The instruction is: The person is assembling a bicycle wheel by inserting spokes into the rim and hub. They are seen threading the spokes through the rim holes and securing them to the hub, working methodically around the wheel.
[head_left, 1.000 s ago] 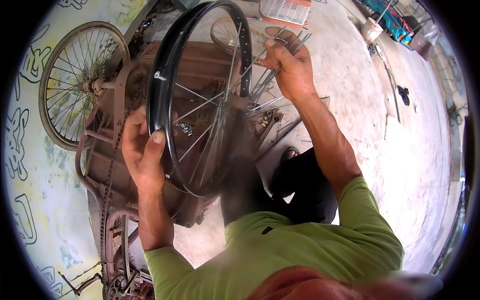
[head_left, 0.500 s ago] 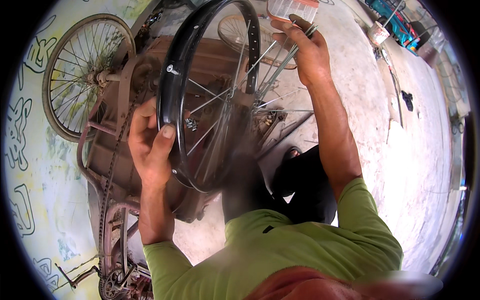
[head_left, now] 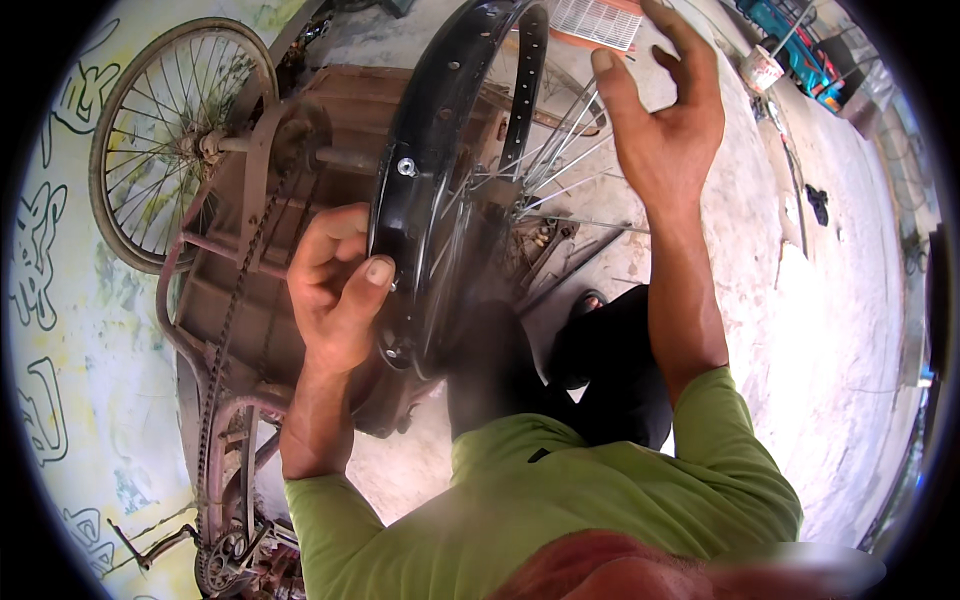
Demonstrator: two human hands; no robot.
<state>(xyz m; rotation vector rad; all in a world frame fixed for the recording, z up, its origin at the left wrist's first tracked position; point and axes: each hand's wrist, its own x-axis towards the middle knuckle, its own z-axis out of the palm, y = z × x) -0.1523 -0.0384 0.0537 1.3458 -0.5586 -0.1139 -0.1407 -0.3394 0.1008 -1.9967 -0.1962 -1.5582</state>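
A black wheel rim (head_left: 415, 130) with a row of spoke holes stands upright in front of me. My left hand (head_left: 340, 285) grips its near left edge, thumb on the outer face and fingers curled behind. A silver nipple (head_left: 406, 167) shows in one rim hole. Thin metal spokes (head_left: 560, 150) fan out from the hub area to the right; the hub itself is blurred and partly hidden. Beyond the spoke ends, my right hand (head_left: 672, 135) is raised with its thumb and fingers spread, and nothing shows between them.
To the left lies a rusty tricycle frame (head_left: 185, 340) with a chain, beside a spoked wheel (head_left: 100, 150). A red-and-white basket (head_left: 597, 22) sits at the back, a white bucket (head_left: 762, 70) farther right. Metal bars (head_left: 575, 265) lie on the floor near my foot.
The rim has shifted right and turned more edge-on, with my left hand moving along. My right hand has let go of the bunch of spokes, moved right and spread its fingers.
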